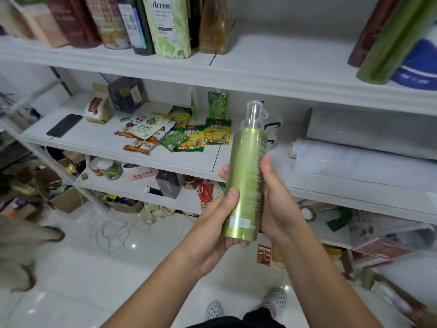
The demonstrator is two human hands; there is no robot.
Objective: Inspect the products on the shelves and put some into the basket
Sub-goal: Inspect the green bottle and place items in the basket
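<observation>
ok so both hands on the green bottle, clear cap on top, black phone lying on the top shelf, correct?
Not quite. Both hands, left and right, do hold the green bottle, clear cap up. But the black phone lies on the middle shelf, at its left end, not the top one. The head view shows it.

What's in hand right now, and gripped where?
Green bottle, upright, held by its lower body: left hand and right hand on opposite sides.

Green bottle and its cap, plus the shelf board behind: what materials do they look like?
Green bottle: metallic satin green, a soft lengthwise sheen; aluminium or metallised plastic, cannot tell which. Both hands, left hand and right hand, hold it.
Cap: clear glossy plastic, pump visible through it.
Shelf board: smooth matt white, likely laminated board or painted metal.
</observation>
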